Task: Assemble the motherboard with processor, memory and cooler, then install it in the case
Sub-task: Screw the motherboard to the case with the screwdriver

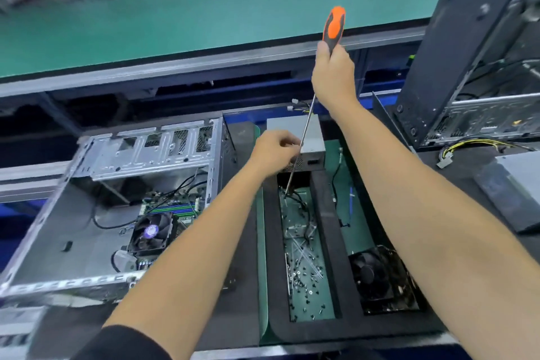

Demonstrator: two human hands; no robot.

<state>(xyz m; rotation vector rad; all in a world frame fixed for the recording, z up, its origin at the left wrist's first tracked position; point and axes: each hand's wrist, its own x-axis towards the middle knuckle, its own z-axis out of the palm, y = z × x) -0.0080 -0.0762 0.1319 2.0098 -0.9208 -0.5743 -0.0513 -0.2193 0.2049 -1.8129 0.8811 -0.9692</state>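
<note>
Picking up a screw from the foam tray (270,242) looks like the step in hand, and it goes best with the screwdriver (333,27) kept near upright so its tip settles squarely on one head among the loose screws (304,269), while the motherboard (169,209) with its cooler (150,232) already lies inside the open case (96,184) to the left. In the head view, the right hand (333,73) is raised, fingers wrapped round the orange-and-black handle, forearm stretched forward — the left hand (276,152) reaches over the tray's far end with fingers curled at the long shaft, seemingly pinching it to steady it.
</note>
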